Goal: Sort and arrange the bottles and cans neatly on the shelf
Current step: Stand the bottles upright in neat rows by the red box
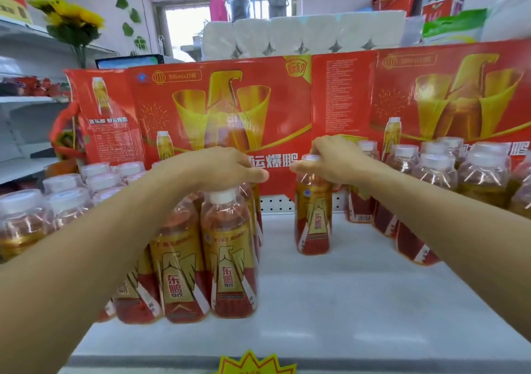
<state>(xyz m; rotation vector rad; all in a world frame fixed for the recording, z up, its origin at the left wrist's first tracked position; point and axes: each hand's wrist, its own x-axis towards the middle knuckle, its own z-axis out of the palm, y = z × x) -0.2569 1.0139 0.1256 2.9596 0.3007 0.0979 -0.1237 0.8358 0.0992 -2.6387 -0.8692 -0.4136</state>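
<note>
Red-and-gold drink bottles with white caps stand on a white shelf [330, 301]. One group [232, 258] fills the left side, another [436, 178] the right. My left hand [227, 166] lies over the cap of a bottle in the left group, behind the front one, fingers curled around its top. My right hand [333, 158] grips the neck of a single bottle [313, 224] that stands upright, apart from both groups, near the shelf's back.
Red cartons [224, 106] printed with the drink stand along the back of the shelf, white paper rolls [301, 37] behind them. A yellow star tag [253, 365] sits on the front edge. A side rack [26, 100] runs at far left.
</note>
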